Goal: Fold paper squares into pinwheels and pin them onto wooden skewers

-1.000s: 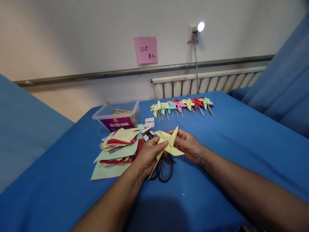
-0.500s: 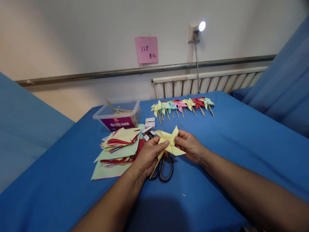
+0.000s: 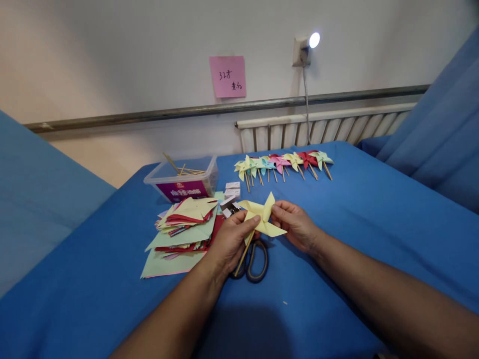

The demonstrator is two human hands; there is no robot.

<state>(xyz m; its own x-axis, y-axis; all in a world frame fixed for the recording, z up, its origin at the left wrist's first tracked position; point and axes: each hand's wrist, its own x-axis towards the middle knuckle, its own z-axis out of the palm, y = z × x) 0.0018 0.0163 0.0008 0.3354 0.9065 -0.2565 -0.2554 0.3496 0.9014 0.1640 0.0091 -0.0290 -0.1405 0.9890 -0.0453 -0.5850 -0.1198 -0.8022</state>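
HANDS: left hand (image 3: 229,240) and right hand (image 3: 295,224) both pinched shut on yellow pinwheel (image 3: 263,218) | STICK: wooden stick (image 3: 244,254) slanting down-left under left fingers | POSITION: above scissors (image 3: 251,259), right of paper stack (image 3: 183,230) | CHANGE: vs 1 s ago, pinwheel barely shifted; grip unchanged, adjustment continuing | FAR: 1 row of finished pinwheels (image 3: 282,162)

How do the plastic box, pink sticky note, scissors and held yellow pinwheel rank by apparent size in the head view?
1. plastic box
2. yellow pinwheel, held by both hands
3. pink sticky note and scissors: look alike; scissors partly hidden and nearer, so unranked.
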